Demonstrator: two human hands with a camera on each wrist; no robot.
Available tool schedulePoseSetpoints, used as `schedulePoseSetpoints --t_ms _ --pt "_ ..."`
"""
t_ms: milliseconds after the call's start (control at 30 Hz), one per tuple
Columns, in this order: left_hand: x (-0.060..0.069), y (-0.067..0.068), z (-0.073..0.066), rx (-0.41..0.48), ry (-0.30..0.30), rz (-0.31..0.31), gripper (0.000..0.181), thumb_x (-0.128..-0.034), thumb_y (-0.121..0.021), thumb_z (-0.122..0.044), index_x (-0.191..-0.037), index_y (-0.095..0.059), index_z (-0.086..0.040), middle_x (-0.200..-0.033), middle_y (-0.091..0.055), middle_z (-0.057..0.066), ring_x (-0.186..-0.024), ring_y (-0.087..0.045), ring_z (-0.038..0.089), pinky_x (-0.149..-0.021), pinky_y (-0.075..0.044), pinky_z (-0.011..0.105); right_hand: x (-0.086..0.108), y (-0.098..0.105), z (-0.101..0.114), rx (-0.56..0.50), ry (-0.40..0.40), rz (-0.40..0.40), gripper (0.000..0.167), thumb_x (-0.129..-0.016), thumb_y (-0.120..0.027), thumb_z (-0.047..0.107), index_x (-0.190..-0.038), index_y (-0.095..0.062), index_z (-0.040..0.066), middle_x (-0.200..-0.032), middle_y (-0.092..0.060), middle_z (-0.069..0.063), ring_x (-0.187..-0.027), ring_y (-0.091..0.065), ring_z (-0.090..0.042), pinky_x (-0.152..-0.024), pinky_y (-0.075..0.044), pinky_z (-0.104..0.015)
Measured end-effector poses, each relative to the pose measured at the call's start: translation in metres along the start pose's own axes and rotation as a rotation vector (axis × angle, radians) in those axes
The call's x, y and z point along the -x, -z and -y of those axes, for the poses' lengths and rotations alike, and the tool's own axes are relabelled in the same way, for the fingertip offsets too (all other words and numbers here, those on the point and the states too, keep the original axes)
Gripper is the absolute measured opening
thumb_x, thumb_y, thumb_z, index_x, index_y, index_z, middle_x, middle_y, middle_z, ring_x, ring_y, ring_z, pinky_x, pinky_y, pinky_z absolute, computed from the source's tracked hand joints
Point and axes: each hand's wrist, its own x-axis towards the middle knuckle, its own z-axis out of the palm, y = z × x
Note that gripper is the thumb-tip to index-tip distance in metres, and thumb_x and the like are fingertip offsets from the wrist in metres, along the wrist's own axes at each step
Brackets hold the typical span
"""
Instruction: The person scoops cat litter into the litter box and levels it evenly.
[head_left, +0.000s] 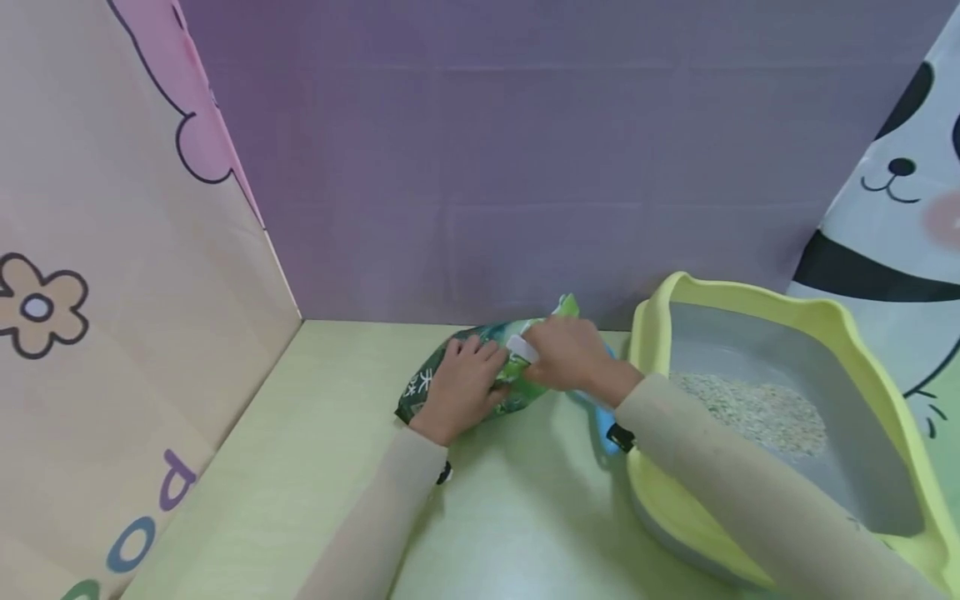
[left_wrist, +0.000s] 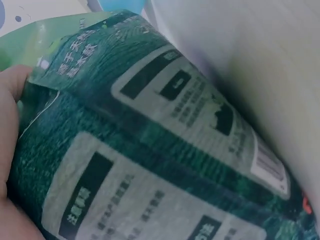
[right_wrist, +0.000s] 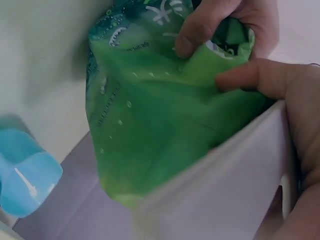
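Observation:
A green printed plastic litter bag lies on its side on the table against the purple backdrop. My left hand grips its near side; the right wrist view shows that thumb over the film beside a folded, crumpled part. My right hand is at the bag's lighter green end and holds a flat white plastic piece, whose exact kind I cannot tell. Its small visible end lies across the bag in the head view. The right thumb points at the film. Printed panels of the bag fill the left wrist view.
Right of the bag stands a yellow-rimmed litter tray with pale granules inside. A blue scoop lies between bag and tray, partly under my right forearm. A printed cloth wall borders the table on the left.

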Motion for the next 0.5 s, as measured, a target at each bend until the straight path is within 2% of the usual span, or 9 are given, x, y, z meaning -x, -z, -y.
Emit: schedulePoseSetpoints --t_ms 233,300,367,467,500 --pt "0.001 0.000 -0.002 -0.018 -0.024 0.037 0.024 -0.0939 -0.068 -0.040 -0.106 -0.062 -0.019 -0.099 -0.067 -0.004 -0.085 -0.052 0.018 -0.080 -0.038 0.037 0.004 0.005 0.001 0.032 0.015 0.066 0.016 -0.081 -0.078 0.029 -0.084 -0.066 0.020 -0.074 -0.064 0.005 -0.064 -0.058 -0.016 -0.052 -0.046 -0.035" --pt "0.001 0.000 -0.002 -0.028 -0.018 0.055 0.025 -0.0951 -0.065 -0.041 -0.108 -0.063 -0.019 -0.101 -0.067 -0.004 -0.087 -0.054 0.019 -0.082 -0.040 0.039 0.007 0.007 0.001 0.022 0.022 0.068 0.025 -0.082 -0.081 0.036 -0.095 -0.068 0.020 -0.078 -0.065 0.004 -0.067 -0.059 -0.016 -0.053 -0.047 -0.036" --pt "0.000 0.000 -0.003 -0.041 -0.007 0.075 0.026 -0.0966 -0.063 -0.042 -0.111 -0.064 -0.020 -0.103 -0.068 -0.004 -0.089 -0.055 0.019 -0.085 -0.041 0.040 0.011 0.010 0.001 -0.036 0.012 0.064 0.044 -0.083 -0.081 0.047 -0.111 -0.066 0.016 -0.077 -0.064 0.002 -0.064 -0.059 -0.016 -0.052 -0.046 -0.034" --pt "-0.001 0.000 -0.004 -0.054 0.006 0.096 0.033 -0.0967 -0.063 -0.046 -0.119 -0.065 -0.022 -0.104 -0.068 -0.004 -0.090 -0.055 0.018 -0.086 -0.042 0.041 0.019 0.016 0.000 -0.150 -0.055 0.049 0.069 -0.088 -0.069 0.062 -0.129 -0.058 0.008 -0.078 -0.063 -0.002 -0.063 -0.060 -0.018 -0.054 -0.049 -0.034" --pt "-0.001 -0.001 -0.005 -0.057 0.007 0.099 0.033 -0.0963 -0.064 -0.047 -0.119 -0.065 -0.023 -0.103 -0.068 -0.004 -0.090 -0.056 0.018 -0.086 -0.042 0.041 0.022 0.019 -0.001 -0.183 -0.088 0.033 0.067 -0.091 -0.064 0.065 -0.125 -0.060 0.008 -0.076 -0.062 -0.004 -0.062 -0.060 -0.020 -0.055 -0.048 -0.035"
